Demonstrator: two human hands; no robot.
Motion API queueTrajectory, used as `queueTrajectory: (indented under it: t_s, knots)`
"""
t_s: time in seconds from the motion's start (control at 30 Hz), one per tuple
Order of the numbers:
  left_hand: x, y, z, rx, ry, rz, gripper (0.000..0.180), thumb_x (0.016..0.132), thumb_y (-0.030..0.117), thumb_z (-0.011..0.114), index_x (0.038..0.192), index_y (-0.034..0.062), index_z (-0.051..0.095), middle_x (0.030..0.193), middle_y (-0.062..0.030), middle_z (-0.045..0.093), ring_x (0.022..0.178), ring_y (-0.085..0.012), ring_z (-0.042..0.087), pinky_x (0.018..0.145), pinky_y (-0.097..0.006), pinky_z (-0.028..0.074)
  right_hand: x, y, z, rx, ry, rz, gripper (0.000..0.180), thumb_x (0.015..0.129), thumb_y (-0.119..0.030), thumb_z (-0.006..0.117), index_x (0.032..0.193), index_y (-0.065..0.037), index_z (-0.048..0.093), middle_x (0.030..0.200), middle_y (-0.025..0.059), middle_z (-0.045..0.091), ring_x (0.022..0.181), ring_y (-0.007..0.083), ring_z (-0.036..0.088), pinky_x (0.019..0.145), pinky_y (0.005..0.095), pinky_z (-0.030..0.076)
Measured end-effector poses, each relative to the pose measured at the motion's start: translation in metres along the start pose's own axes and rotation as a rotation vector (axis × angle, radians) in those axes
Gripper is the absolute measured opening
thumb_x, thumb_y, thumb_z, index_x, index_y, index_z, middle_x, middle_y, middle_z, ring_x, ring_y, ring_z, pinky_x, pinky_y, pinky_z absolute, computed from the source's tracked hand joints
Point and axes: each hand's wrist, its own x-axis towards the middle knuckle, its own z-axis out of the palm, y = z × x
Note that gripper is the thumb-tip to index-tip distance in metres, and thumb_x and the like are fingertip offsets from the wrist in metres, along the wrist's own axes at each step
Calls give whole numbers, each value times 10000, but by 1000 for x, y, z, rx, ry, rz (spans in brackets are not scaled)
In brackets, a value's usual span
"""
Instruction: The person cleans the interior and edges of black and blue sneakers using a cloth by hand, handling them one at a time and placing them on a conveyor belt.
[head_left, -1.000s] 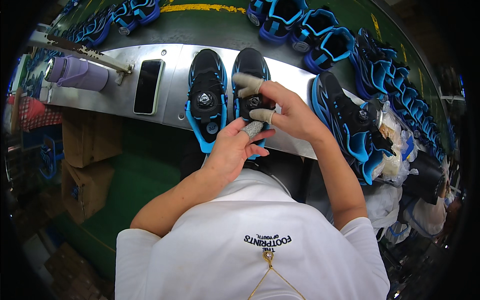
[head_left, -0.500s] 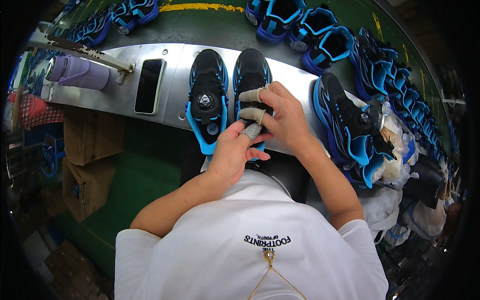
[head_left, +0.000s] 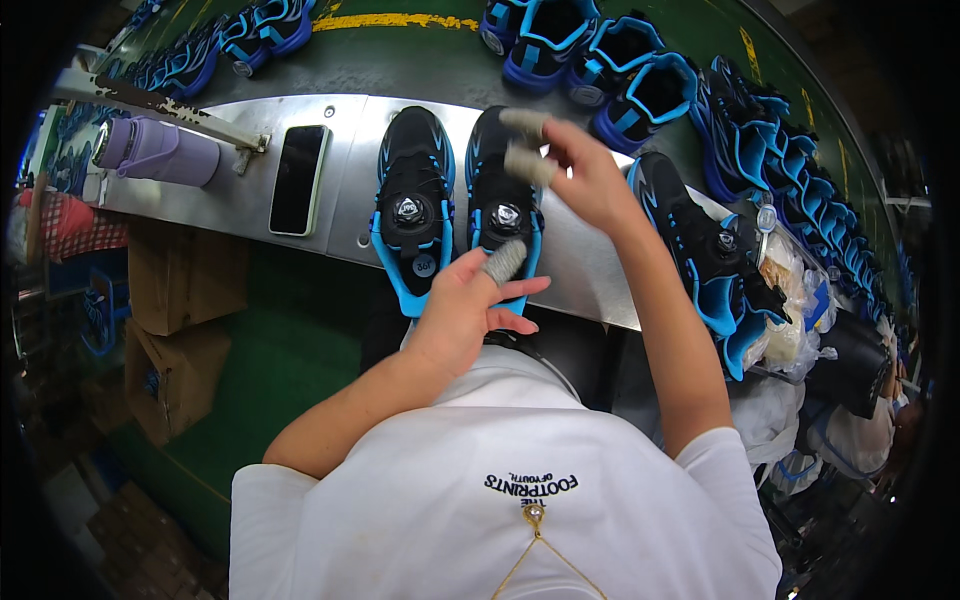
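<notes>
Two black sneakers with bright blue lining stand side by side on the metal bench, toes pointing away from me. The left sneaker [head_left: 412,160] has a round dial on its tongue, and so does the right sneaker [head_left: 490,180]. My left hand [head_left: 470,305] is at the heel opening of the right sneaker, a grey wrap on its thumb, its fingers apart. Over that shoe's toe, on its right side, my right hand [head_left: 570,165] is raised with wrapped fingertips, slightly blurred. The fingers look spread and hold nothing I can see.
A phone [head_left: 300,180] and a lilac tumbler [head_left: 165,152] lie left on the metal bench [head_left: 345,200]. Another sneaker [head_left: 690,225] sits at right beside bagged parts [head_left: 795,300]. Several sneakers line the far belt [head_left: 400,50]. Cardboard boxes [head_left: 185,275] stand below left.
My right hand has lifted off the right sneaker's dial and moved up toward its toe, leaving the dial in view. My left hand has shifted slightly, staying near the heel.
</notes>
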Motion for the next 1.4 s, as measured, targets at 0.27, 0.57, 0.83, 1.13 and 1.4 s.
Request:
queueTrajectory:
  t_s: [0.27, 0.57, 0.83, 1.13, 1.4]
  knots:
    - [14, -7, 4, 535, 110, 73, 230, 969, 78, 449, 1148, -34, 539, 940, -192, 728, 498, -132, 587, 406, -250, 443, 23, 43, 44, -311, 121, -143, 291, 939, -130, 583, 1213, -109, 680, 951, 96, 606, 955, 232, 584, 886, 314, 447]
    - [5, -3, -5, 313, 11, 53, 245, 997, 95, 440, 1150, -42, 573, 1096, -208, 678, 753, -143, 616, 708, -269, 508, 9, 19, -12, 369, -231, 19, 329, 944, -129, 600, 1258, -41, 646, 1199, 53, 666, 1118, 141, 595, 1005, 294, 435]
    - [4, -5, 7, 19, -2, -5, 256, 1023, 112, 444, 1224, -12, 543, 1200, -152, 614, 1067, -225, 633, 724, -295, 529, -31, -12, -12, -22, -450, -78, 438, 804, -98, 697, 1238, -154, 680, 1155, 69, 677, 1033, 207, 608, 936, 314, 469]
    - [4, -8, 8, 9, 1, -29, 296, 1000, 72, 425, 1259, -17, 536, 1242, -115, 589, 1177, -251, 593, 692, -287, 532, -38, -24, -8, 45, -285, -56, 443, 770, -78, 713, 1204, -163, 689, 862, 69, 588, 823, 221, 549, 755, 310, 463]
    - [4, -11, 13, 59, 6, -12, 318, 978, 36, 394, 1256, -24, 535, 1227, -126, 596, 1147, -252, 607, 682, -285, 533, -69, -13, 32, -256, 190, -153, 353, 776, -85, 720, 1127, -115, 725, 889, 50, 565, 840, 173, 561, 741, 292, 470]
